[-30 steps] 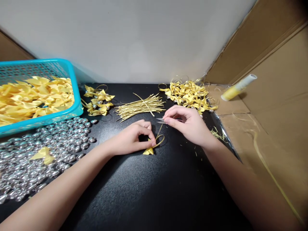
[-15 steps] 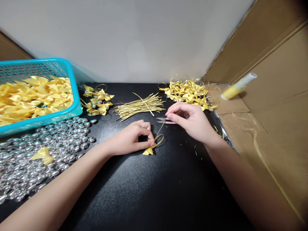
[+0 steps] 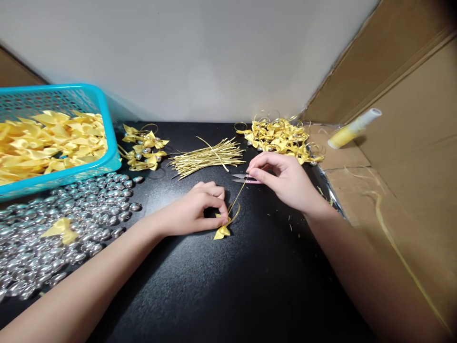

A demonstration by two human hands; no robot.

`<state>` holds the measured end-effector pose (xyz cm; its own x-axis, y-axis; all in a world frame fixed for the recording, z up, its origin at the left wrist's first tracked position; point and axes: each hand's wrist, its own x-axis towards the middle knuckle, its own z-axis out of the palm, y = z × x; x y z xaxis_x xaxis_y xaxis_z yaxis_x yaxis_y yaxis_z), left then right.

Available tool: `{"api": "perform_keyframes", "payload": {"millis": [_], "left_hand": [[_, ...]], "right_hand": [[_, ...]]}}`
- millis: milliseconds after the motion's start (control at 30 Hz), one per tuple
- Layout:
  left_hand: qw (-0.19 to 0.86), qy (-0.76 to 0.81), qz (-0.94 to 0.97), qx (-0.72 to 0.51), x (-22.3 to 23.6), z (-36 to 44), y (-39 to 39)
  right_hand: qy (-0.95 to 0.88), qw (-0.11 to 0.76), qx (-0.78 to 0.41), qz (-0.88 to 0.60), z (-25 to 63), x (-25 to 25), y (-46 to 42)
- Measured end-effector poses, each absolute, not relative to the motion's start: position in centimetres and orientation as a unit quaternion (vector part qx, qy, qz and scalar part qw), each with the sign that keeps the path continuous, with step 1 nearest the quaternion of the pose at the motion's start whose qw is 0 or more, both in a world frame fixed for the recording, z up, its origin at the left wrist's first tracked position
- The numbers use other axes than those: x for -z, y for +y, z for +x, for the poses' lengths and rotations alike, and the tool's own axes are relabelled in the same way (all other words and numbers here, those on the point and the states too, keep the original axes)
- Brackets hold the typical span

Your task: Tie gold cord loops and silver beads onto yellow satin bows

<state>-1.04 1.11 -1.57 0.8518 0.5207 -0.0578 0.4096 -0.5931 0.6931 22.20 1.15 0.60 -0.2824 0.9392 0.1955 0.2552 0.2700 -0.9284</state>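
Note:
My left hand rests on the black table and pinches a small yellow ribbon bow at its middle. A thin gold cord runs from the bow up to my right hand, whose thumb and forefinger pinch the cord's end. The cord forms a small loop beside the bow. Small thread snips lie on the table just under my right hand's fingertips.
A turquoise basket of yellow bows stands at the left, with many silver beads in front of it. A bundle of gold cords, a small pile of bows and a larger pile lie behind. Cardboard and a yellow tube are at the right.
My right hand pulled the gold cord up and back, so the loop by the bow drew smaller. My left hand and the bow shifted slightly toward me.

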Motion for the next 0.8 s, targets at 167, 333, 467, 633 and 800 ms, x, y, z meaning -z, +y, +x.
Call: {"api": "perform_keyframes", "payload": {"millis": [167,333,467,633,800], "left_hand": [[0.365,0.255,0.893,-0.072,1.8,-0.8,0.5],[0.367,0.254,0.893,-0.065,1.9,-0.8,-0.4],[0.361,0.269,0.890,-0.078,2.2,-1.1,-1.6],[0.350,0.276,0.892,-0.083,2.7,-1.2,-3.1],[0.341,0.271,0.895,-0.097,2.9,-1.2,-4.1]], "right_hand": [[-0.622,0.395,-0.523,-0.428,21.5,-0.4,0.8],[-0.513,0.382,-0.673,-0.373,20.2,0.0,0.2],[-0.452,0.367,-0.726,-0.365,19.4,0.4,-0.1],[-0.439,0.381,-0.722,-0.374,19.2,0.7,-0.3],[-0.439,0.406,-0.701,-0.387,19.3,0.6,-0.1]]}}
